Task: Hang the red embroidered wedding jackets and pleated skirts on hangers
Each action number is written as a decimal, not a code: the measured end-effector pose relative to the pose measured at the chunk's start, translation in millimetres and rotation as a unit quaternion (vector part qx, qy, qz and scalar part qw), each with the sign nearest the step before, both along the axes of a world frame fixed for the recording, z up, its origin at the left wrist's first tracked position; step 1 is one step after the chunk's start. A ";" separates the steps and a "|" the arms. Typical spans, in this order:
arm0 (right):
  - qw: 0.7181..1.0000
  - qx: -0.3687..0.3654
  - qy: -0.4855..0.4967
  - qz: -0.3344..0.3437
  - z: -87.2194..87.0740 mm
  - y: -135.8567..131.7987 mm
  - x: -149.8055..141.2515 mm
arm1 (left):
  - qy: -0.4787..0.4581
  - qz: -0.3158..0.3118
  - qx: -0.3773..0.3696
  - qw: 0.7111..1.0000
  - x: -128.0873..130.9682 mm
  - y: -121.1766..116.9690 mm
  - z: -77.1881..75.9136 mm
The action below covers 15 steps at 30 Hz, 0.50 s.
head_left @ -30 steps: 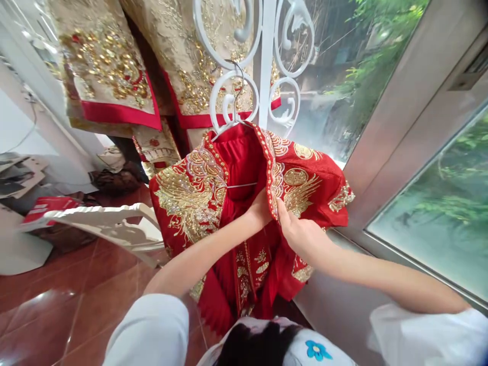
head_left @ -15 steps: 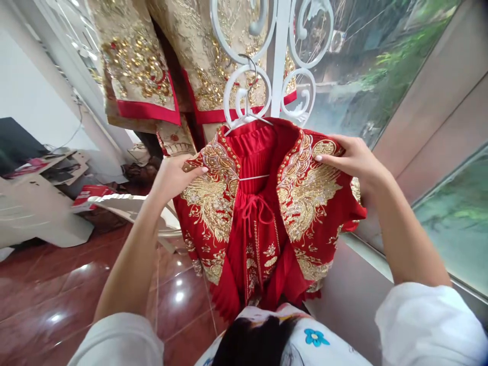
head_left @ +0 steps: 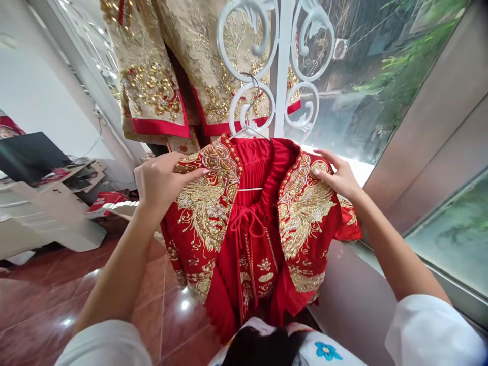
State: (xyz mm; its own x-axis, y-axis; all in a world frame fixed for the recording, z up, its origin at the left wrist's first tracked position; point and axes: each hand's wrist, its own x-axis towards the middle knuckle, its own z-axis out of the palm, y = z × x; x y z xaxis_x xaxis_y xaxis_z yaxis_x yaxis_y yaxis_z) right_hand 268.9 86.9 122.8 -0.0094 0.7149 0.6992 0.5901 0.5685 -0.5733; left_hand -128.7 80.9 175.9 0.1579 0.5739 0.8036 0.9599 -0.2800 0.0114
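Observation:
A red jacket (head_left: 308, 203) with heavy gold embroidery hangs spread in front of me on a thin wire hanger (head_left: 249, 131). My left hand (head_left: 162, 178) pinches its left shoulder, thumb on the front and the other fingers behind. At the opposite shoulder my right hand (head_left: 335, 175) grips the cloth the same way, thumb near a round gold emblem. Inside the open front shows a pleated red skirt (head_left: 249, 244), its cord tied in a bow. The hanger's hook meets a white scrolled metal frame (head_left: 280, 76).
Behind hangs a cream garment (head_left: 194, 56) with gold beading and red hems. A window (head_left: 366, 91) lies to the right. On the left stand a white desk (head_left: 53, 203) and a dark monitor (head_left: 32, 155) above a red tiled floor (head_left: 125, 284).
The view has shifted, so the jacket and rack sit a little lower. My right hand has moved slightly inward and down along the shoulder; both hands keep their hold.

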 end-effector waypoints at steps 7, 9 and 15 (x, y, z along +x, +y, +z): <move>0.988 0.008 -0.152 0.022 32.1 3.0 -17.7 | 0.026 -0.043 -0.120 0.991 -15.8 11.3 -2.0; 0.987 0.008 -0.159 0.017 32.0 1.7 -18.7 | -0.004 -0.110 -0.158 0.981 -23.0 15.7 -0.9; 0.984 0.007 -0.180 -0.010 33.2 -9.9 -22.1 | -0.066 -0.123 -0.186 0.973 -26.5 23.8 -2.5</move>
State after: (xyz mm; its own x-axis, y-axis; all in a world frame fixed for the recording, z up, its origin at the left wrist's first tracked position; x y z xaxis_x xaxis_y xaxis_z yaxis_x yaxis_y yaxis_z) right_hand 246.8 77.0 156.0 -0.2440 0.7083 0.6625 0.7647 0.5606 -0.3177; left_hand -155.2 104.6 173.4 0.2368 0.7873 0.5692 0.8481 -0.4533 0.2742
